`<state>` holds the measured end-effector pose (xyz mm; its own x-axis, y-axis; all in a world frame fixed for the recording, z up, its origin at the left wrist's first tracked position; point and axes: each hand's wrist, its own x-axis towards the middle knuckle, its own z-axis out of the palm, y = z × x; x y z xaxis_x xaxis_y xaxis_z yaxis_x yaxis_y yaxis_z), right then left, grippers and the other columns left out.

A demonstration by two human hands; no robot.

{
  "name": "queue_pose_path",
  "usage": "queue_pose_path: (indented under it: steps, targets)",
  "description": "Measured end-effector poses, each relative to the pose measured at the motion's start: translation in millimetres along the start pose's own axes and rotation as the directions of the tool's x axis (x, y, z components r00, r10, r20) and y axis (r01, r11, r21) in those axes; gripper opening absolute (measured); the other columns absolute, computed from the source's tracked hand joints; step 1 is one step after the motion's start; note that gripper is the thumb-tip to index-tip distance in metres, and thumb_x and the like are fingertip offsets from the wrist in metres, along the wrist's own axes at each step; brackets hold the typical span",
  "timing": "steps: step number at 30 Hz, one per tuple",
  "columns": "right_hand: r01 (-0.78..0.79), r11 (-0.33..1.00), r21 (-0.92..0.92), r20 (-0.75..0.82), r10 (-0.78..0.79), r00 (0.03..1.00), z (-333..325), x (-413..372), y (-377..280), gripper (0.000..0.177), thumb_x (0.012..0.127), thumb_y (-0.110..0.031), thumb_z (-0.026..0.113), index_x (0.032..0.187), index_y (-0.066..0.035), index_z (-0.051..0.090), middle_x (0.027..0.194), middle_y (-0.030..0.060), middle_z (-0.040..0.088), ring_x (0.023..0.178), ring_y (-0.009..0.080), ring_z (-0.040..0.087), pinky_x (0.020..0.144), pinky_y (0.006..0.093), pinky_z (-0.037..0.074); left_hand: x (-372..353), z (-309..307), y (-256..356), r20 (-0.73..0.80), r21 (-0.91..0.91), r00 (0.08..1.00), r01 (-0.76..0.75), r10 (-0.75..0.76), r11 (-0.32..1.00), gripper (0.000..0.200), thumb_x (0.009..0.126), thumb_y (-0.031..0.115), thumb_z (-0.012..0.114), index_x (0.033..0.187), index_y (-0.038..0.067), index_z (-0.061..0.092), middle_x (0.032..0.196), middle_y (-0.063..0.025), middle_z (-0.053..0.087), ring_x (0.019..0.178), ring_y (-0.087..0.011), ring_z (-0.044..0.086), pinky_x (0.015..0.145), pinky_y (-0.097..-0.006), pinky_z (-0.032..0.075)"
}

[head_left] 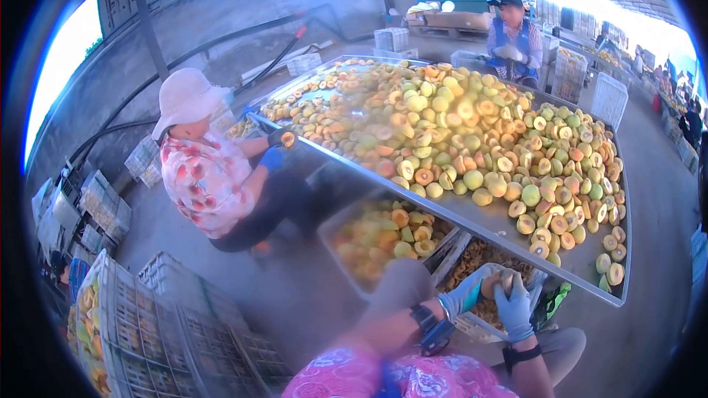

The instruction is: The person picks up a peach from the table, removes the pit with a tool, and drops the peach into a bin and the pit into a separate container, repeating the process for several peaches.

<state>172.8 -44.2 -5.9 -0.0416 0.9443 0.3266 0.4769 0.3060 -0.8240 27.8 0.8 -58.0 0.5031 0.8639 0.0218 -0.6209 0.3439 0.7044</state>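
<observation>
My left hand (466, 295), in a grey and teal glove, and my right hand (514, 308), in a light grey glove, meet in front of my lap. The fingers of both are closed around something small and brownish, mostly hidden between them. Just beneath is a white crate (472, 326) holding brown scraps that look like fruit pits (483, 259). Beyond my hands, a metal-rimmed table (487, 225) carries a large heap of yellow-green halved fruit (442, 110), probably peaches. Several halves (611, 258) lie near its right corner.
Left of the pit crate stands a crate of fruit halves (380, 239). A co-worker in a pale hat (188, 96) sits at the table's left side, another in a blue vest (512, 44) behind it. Stacked crates (140, 324) rise at lower left. Green plastic (554, 301) lies by my right hand.
</observation>
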Motion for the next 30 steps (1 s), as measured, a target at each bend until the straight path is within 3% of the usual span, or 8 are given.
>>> queue_pose_path:
  steps: [3, 6, 9, 17, 20, 26, 29, 30]
  targets:
    - [-0.070, 0.984, -0.162, 0.118, 0.090, 0.989, 2, 4, -17, 0.029, 0.086, -0.014, 0.062, 0.111, -0.003, 0.054, 0.084, 0.0237, 0.063, 0.081, 0.0409, 0.065, 0.066, 0.0425, 0.050, -10, -6, 5, 0.043, -0.064, 0.998, 0.056, -0.053, 0.996, 0.030, 0.099, 0.016, 0.041, 0.125, 0.004, 0.051, 0.121, -0.0046, 0.055, 0.114, -0.0143, 0.051, 0.102, -0.0284, 0.039]
    - [-0.033, 0.987, -0.156, 0.057, 0.042, 0.998, 11, 6, -21, 0.026, 0.086, -0.015, 0.062, 0.108, -0.003, 0.055, 0.083, 0.0231, 0.064, 0.078, 0.0404, 0.064, 0.064, 0.0441, 0.050, -13, -18, -2, 0.022, 0.149, 0.997, -0.071, 0.069, 0.986, 0.031, 0.100, 0.017, 0.040, 0.127, 0.004, 0.050, 0.123, -0.0052, 0.054, 0.116, -0.0140, 0.049, 0.104, -0.0284, 0.037]
    - [0.001, 0.985, -0.171, 0.083, 0.014, 0.996, 16, 7, -26, 0.024, 0.086, -0.016, 0.061, 0.106, -0.004, 0.055, 0.082, 0.0232, 0.063, 0.077, 0.0412, 0.064, 0.064, 0.0453, 0.049, -18, -22, 2, 0.004, -0.087, 0.999, -0.048, 0.048, 0.995, 0.030, 0.100, 0.016, 0.040, 0.126, 0.005, 0.050, 0.122, -0.0054, 0.053, 0.114, -0.0130, 0.049, 0.102, -0.0276, 0.038]
    - [0.051, 0.982, -0.184, 0.109, -0.031, 0.994, 37, 4, -26, 0.022, 0.085, -0.016, 0.061, 0.104, -0.007, 0.054, 0.077, 0.0232, 0.062, 0.074, 0.0434, 0.062, 0.062, 0.0477, 0.048, -42, -34, 13, 0.193, 0.590, 0.944, -0.330, 0.268, 0.737, 0.030, 0.101, 0.012, 0.038, 0.130, 0.005, 0.043, 0.130, -0.0059, 0.047, 0.121, -0.0142, 0.046, 0.107, -0.0283, 0.035]
    - [0.075, 0.982, -0.172, 0.131, -0.053, 0.990, 40, 4, -29, 0.023, 0.085, -0.016, 0.061, 0.104, -0.007, 0.053, 0.076, 0.0231, 0.062, 0.074, 0.0433, 0.062, 0.062, 0.0479, 0.048, -32, -54, -5, 0.152, 0.192, 0.971, -0.213, 0.185, 0.958, 0.030, 0.101, 0.012, 0.038, 0.130, 0.005, 0.043, 0.127, -0.0054, 0.047, 0.118, -0.0127, 0.047, 0.106, -0.0262, 0.035]
    - [0.138, 0.977, -0.165, 0.136, -0.116, 0.984, 46, 3, -22, 0.018, 0.085, -0.015, 0.061, 0.098, -0.004, 0.054, 0.076, 0.0236, 0.061, 0.072, 0.0428, 0.061, 0.061, 0.0461, 0.048, -35, -53, -8, 0.029, -0.075, 0.991, -0.125, 0.128, 0.989, 0.029, 0.102, 0.016, 0.039, 0.128, 0.006, 0.046, 0.124, -0.0057, 0.050, 0.115, -0.0144, 0.050, 0.105, -0.0261, 0.036]
    - [0.041, 0.996, -0.085, 0.104, -0.032, 0.994, 48, 4, -20, 0.019, 0.086, -0.016, 0.060, 0.097, -0.001, 0.055, 0.078, 0.0222, 0.062, 0.073, 0.0400, 0.063, 0.063, 0.0437, 0.048, -48, -23, 20, -0.033, 0.289, 0.968, -0.227, 0.247, 0.930, 0.031, 0.102, 0.020, 0.042, 0.128, 0.004, 0.048, 0.120, -0.0062, 0.053, 0.110, -0.0163, 0.053, 0.103, -0.0278, 0.039]
    - [0.010, 1.000, -0.013, 0.107, -0.008, 0.994, 49, 5, -21, 0.021, 0.086, -0.017, 0.060, 0.099, -0.001, 0.056, 0.080, 0.0220, 0.062, 0.075, 0.0392, 0.063, 0.065, 0.0431, 0.049, -56, -4, 42, -0.107, 0.179, 0.957, -0.248, 0.270, 0.952, 0.025, 0.099, 0.017, 0.045, 0.119, 0.005, 0.052, 0.112, -0.0052, 0.056, 0.104, -0.0159, 0.055, 0.094, -0.0295, 0.043]
